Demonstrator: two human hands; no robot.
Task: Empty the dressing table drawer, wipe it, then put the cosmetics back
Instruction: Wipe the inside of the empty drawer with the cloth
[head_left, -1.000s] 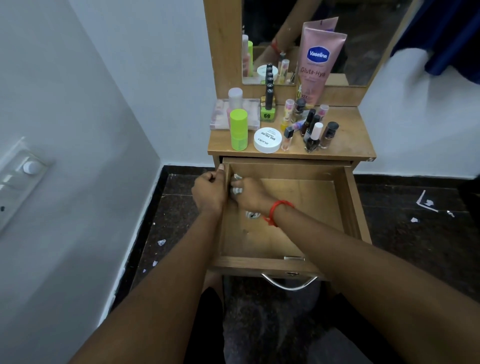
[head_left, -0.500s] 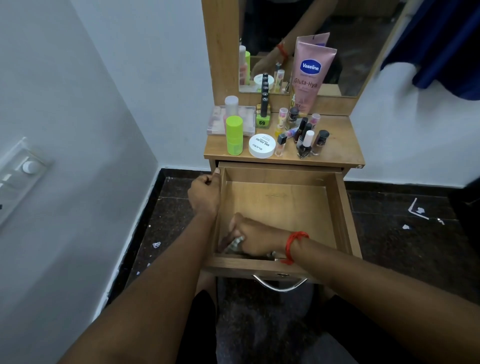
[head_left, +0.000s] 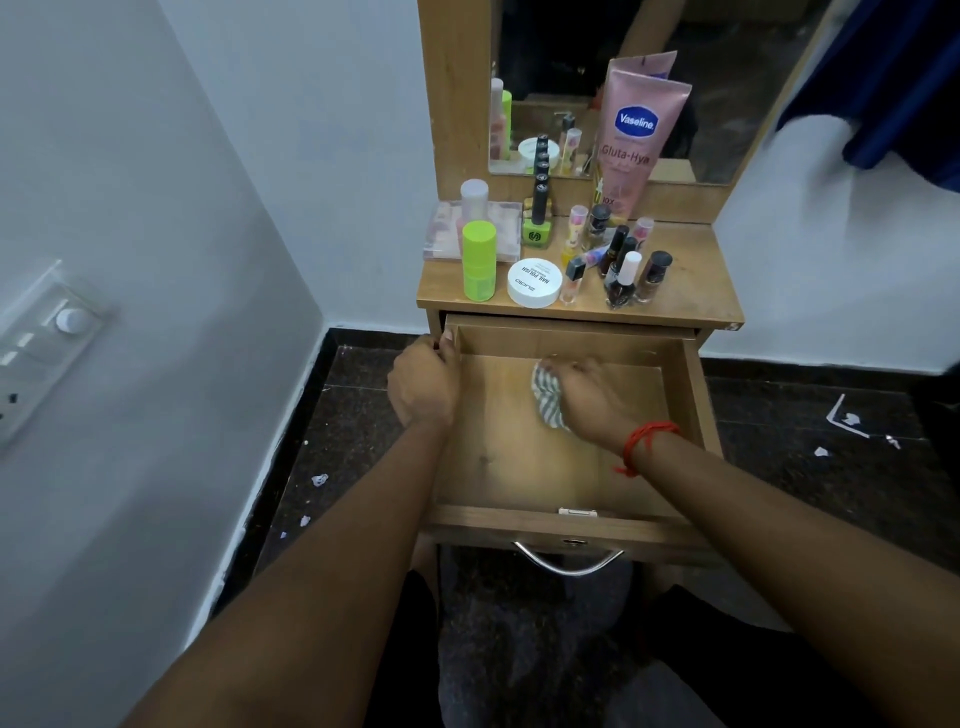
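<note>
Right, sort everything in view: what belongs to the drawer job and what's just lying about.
Job: drawer; left hand gripping its side wall; right hand holding striped cloth; Vaseline tube, green bottle, white jar, nail polish bottles.
Lying about: paper scraps on the floor; wall switch panel; blue fabric.

Pale walls (head_left: 260, 156), dark speckled floor (head_left: 805, 467) with white scraps (head_left: 849, 418), wooden dressing table (head_left: 452, 104), switch panel (head_left: 47, 343) on left wall.

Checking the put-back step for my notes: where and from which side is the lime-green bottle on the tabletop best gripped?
Likely the upright cylindrical body of the lime-green bottle, below its cap, from the front-left. The white round jar stands close on its right, and the clear case and pale bottle sit behind, so those sides look crowded.
</note>
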